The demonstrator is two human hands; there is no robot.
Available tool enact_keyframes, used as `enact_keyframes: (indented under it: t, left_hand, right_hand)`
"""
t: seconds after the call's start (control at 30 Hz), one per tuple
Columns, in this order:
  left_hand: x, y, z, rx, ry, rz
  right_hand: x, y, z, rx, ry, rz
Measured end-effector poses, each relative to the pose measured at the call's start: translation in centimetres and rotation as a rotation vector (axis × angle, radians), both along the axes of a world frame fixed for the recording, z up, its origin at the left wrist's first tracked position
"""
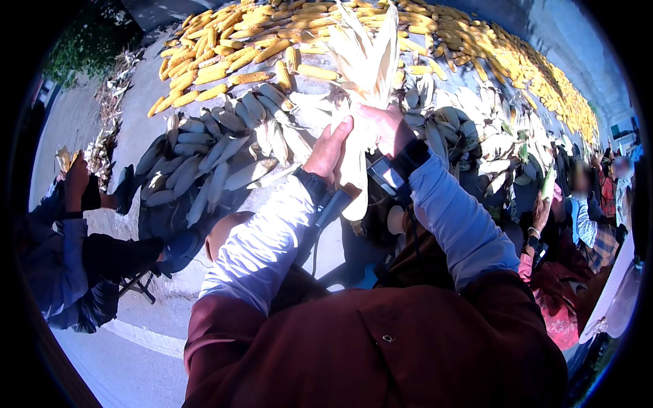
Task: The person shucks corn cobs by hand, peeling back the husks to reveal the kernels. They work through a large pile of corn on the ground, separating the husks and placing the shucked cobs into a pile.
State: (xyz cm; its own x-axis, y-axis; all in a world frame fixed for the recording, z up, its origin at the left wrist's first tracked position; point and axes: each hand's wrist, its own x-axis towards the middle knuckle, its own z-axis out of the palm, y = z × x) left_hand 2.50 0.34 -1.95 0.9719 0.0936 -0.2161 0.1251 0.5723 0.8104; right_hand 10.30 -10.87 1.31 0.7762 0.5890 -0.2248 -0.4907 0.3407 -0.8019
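Observation:
An ear of corn in pale husk (368, 51) is held up in front of me, its dry leaves fanned out above my hands. My right hand (386, 129) is closed around it, just below the spread leaves. From the left, my left hand (328, 151) is closed on the same husk, thumb pointing upward. A long strip of husk (355, 194) hangs down between my wrists. What kernels there are inside my grip is hidden. Beyond and beside my hands lies a heap of unhusked corn ears (214, 149), partly in shadow.
Husked yellow corn cobs (224, 58) cover the ground at the back and along the far right. More husked-over ears and loose husks (500, 139) lie to the right. One person (68, 238) sits at the left; others (561, 272) work at the right, one hand (541, 212) holding an ear.

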Motion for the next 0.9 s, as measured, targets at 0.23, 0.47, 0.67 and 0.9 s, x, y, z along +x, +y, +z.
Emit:
enact_keyframes:
  t: [0.23,0.47,0.67,0.9]
  left_hand:
    - [0.7,0.4,-1.1,-0.113,0.007,-0.007]
    - [0.6,1.0,-0.7,-0.353,0.104,-0.051]
    - [0.7,1.4,-1.3,-0.300,0.104,-0.021]
    - [-0.7,0.8,2.9,-0.102,0.175,0.094]
  right_hand:
    - [0.6,0.1,-0.8,-0.010,0.022,-0.031]
    - [0.9,0.2,-1.0,-0.031,0.001,-0.046]
    - [0.9,0.3,-0.6,-0.049,0.039,-0.066]
    - [1.9,-0.5,-0.7,0.020,-0.014,-0.074]
